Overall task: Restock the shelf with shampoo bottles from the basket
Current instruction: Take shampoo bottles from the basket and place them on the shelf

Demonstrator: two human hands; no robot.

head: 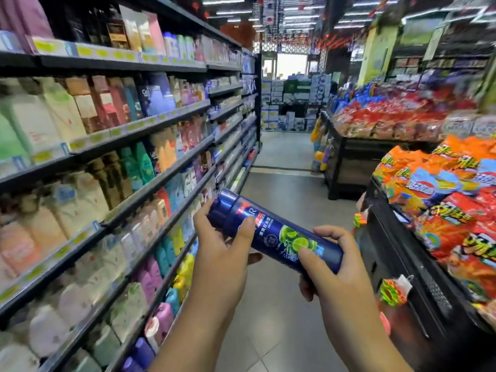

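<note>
A dark blue shampoo bottle (pixel 271 229) with green limes on its label lies almost level in front of me, cap end pointing up and left. My left hand (pixel 225 245) grips it near the cap, thumb over the label. Around the bottle's base curls my right hand (pixel 335 264), fingers on top. The shelf (pixel 150 183) of shampoo and wash bottles runs along my left, several tiers high, and the bottle hangs just right of it. No basket is in view.
A dark display bin (pixel 397 237) heaped with orange and red snack bags stands close on my right. A second snack display (pixel 375 122) sits further back. The tiled aisle floor (pixel 284 162) runs ahead to stacked boxes (pixel 290 103).
</note>
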